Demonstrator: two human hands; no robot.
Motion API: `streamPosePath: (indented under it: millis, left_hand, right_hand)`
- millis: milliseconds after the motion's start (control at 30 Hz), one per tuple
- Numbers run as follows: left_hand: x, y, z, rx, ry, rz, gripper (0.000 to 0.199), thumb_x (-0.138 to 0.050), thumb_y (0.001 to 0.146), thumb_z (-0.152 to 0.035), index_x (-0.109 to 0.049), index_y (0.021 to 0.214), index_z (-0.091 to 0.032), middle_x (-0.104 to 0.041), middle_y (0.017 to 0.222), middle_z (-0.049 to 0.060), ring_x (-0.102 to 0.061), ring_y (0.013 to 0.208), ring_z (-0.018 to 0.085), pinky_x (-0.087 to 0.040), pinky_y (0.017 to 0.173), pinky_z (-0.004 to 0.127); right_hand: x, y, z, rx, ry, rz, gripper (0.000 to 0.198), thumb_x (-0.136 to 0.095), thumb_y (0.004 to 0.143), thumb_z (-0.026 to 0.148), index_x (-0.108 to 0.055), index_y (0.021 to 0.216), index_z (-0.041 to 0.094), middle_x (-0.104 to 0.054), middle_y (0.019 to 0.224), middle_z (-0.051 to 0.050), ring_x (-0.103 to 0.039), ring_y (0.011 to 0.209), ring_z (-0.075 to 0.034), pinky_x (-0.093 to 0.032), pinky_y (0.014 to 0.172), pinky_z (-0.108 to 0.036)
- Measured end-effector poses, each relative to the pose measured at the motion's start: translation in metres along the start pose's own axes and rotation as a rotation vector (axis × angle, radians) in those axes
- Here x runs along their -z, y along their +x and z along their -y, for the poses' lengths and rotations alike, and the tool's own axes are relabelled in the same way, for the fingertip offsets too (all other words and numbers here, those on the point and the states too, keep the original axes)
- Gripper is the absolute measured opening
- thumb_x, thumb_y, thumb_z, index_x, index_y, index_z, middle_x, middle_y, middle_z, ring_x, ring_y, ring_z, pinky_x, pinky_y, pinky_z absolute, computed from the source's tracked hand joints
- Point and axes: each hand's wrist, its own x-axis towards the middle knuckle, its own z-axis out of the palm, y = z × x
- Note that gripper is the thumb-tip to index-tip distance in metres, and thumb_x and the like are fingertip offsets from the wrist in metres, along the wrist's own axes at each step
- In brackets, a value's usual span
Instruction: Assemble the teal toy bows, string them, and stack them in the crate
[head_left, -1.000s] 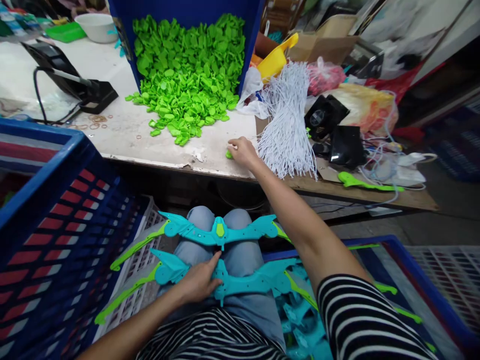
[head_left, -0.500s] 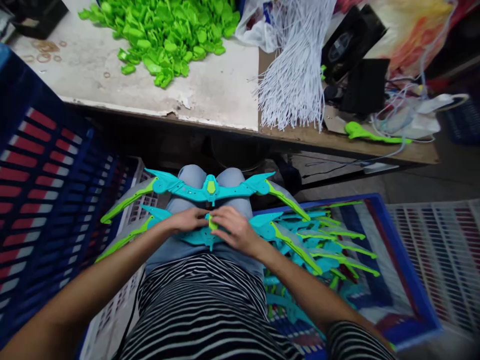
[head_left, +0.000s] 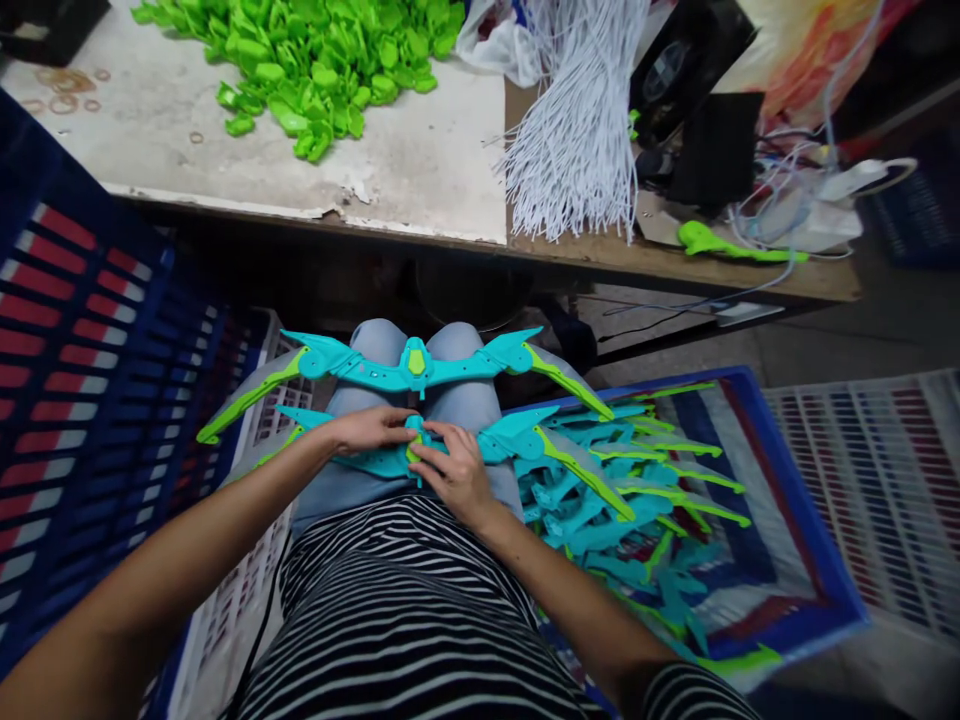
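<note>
The right grip (head_left: 461, 472) pinches the green piece (head_left: 412, 453) at the centre of the nearer turquoise bow (head_left: 501, 442) beneath it, the left grip (head_left: 366, 430) alongside of indeterminable closure; uneven pressure could rock the bow on the lap (head_left: 321, 508), skewing the piece.

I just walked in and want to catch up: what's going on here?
A seated person in a striped shirt has both hands at the middle of the nearer turquoise toy bow. The left hand and right hand meet around a small green piece there; whether it is fully seated can't be told. The farther bow lies across the knees, a green piece at its centre. More bows fill the blue crate on the right, and loose green pieces are heaped on the table.
</note>
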Motion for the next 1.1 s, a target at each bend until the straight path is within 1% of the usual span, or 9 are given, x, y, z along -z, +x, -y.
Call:
streamPosePath:
  millis: [167,400,567,700,767,833,933,1033,1100]
  left_hand:
    - [-0.006,0.002,0.001,-0.059,0.036,-0.029,0.045,-0.069,0.067,-0.044,-0.064,0.097,-0.012,-0.067,0.085,0.004,-0.058,0.085,0.019,-0.044,0.073,0.025]
    - [-0.010,0.003,-0.002,-0.029,0.033,-0.107,0.044,-0.070,0.061,-0.045,-0.064,0.089,-0.012,-0.066,0.076,0.002,-0.058,0.076,0.019,-0.044,0.065,0.025]
    - [-0.009,0.006,0.004,-0.078,0.169,-0.187,0.048,-0.067,0.061,-0.049,-0.064,0.089,-0.011,-0.061,0.068,0.000,-0.053,0.064,0.015,-0.040,0.058,0.024]
    - [-0.011,0.006,0.007,-0.135,0.275,-0.260,0.048,-0.066,0.062,-0.047,-0.065,0.093,-0.010,-0.062,0.070,0.002,-0.053,0.065,0.016,-0.042,0.060,0.026]
    - [-0.013,0.005,0.006,-0.143,0.296,-0.269,0.048,-0.066,0.063,-0.046,-0.065,0.094,-0.010,-0.064,0.072,0.003,-0.056,0.067,0.018,-0.043,0.062,0.028]
    - [-0.014,0.004,0.006,-0.135,0.292,-0.263,0.049,-0.064,0.064,-0.048,-0.065,0.096,-0.010,-0.067,0.076,0.005,-0.059,0.071,0.021,-0.046,0.064,0.029]
    - [-0.015,0.002,0.008,-0.116,0.270,-0.308,0.057,-0.062,0.064,-0.053,-0.064,0.103,-0.010,-0.070,0.085,0.007,-0.063,0.081,0.025,-0.049,0.070,0.032]
    - [-0.014,0.000,0.011,-0.112,0.324,-0.350,0.062,-0.058,0.065,-0.057,-0.063,0.105,-0.010,-0.070,0.086,0.008,-0.064,0.082,0.026,-0.050,0.071,0.034]
    - [-0.014,-0.001,0.012,-0.113,0.414,-0.377,0.061,-0.055,0.066,-0.058,-0.064,0.104,-0.011,-0.070,0.083,0.007,-0.064,0.078,0.025,-0.050,0.070,0.034]
  right_hand:
    - [-0.003,-0.007,0.006,-0.075,-0.051,0.033,0.020,-0.055,0.089,0.033,-0.069,0.100,0.024,-0.061,0.123,-0.010,-0.058,0.096,-0.021,-0.042,0.083,-0.038]
    - [0.004,0.024,0.007,-0.476,0.102,0.287,0.051,-0.075,0.070,0.035,-0.053,0.114,0.021,-0.068,0.103,-0.006,-0.062,0.095,-0.024,-0.041,0.083,-0.038]
    - [0.009,0.039,0.007,-0.516,0.094,0.397,0.053,-0.079,0.064,0.032,-0.055,0.110,0.025,-0.068,0.098,-0.002,-0.063,0.091,-0.022,-0.041,0.083,-0.037]
    - [0.007,0.037,0.007,-0.505,0.081,0.422,0.074,-0.080,0.062,0.033,-0.047,0.128,0.024,-0.067,0.106,-0.006,-0.063,0.096,-0.024,-0.043,0.085,-0.040]
    - [0.011,0.040,0.002,-0.417,0.126,0.453,0.079,-0.080,0.062,0.033,-0.046,0.132,0.022,-0.067,0.107,-0.008,-0.063,0.096,-0.024,-0.046,0.082,-0.037]
    - [0.024,0.051,-0.010,-0.303,0.166,0.384,0.056,-0.077,0.065,0.031,-0.060,0.118,0.023,-0.070,0.098,-0.004,-0.065,0.090,-0.020,-0.049,0.078,-0.031]
    - [0.069,0.086,-0.046,-0.307,0.082,0.052,0.018,-0.060,0.081,0.028,-0.070,0.093,0.021,-0.071,0.092,-0.004,-0.064,0.087,-0.018,-0.049,0.080,-0.030]
    - [0.133,0.136,-0.096,-0.445,-0.111,-0.251,0.031,-0.040,0.089,0.023,-0.068,0.101,0.014,-0.067,0.105,-0.013,-0.059,0.102,-0.025,-0.043,0.093,-0.042]
    - [0.168,0.169,-0.128,-0.573,-0.332,-0.322,0.031,-0.043,0.086,0.020,-0.068,0.101,0.011,-0.066,0.105,-0.016,-0.058,0.103,-0.028,-0.043,0.094,-0.043]
